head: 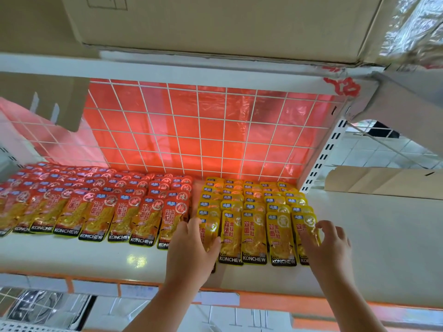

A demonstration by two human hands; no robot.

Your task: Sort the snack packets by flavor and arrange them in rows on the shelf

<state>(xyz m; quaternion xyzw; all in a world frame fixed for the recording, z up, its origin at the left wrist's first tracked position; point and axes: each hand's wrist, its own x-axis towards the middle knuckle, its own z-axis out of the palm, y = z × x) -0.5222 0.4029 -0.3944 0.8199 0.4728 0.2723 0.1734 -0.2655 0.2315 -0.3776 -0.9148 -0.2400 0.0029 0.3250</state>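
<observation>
Two blocks of snack packets lie on the white shelf (119, 257), overlapped in rows from the back grid towards the front edge. The red packets (96, 212) fill the left part. Eight show in their front row, and the frame's left edge cuts off the block. The yellow packets (254, 212) sit just beside them in five columns; the row count towards the back is too crowded to tell.

The left hand (191, 248) lies with relaxed fingers on the leftmost front yellow packet (207, 227), at the seam between the two blocks. The right hand (330, 245) has bent fingers, their tips on the rightmost front yellow packet (305, 226); whether it pinches the packet cannot be told.

One wire grid (191, 130) backs the shelf. One cardboard box (215, 20) sits on the shelf above.
</observation>
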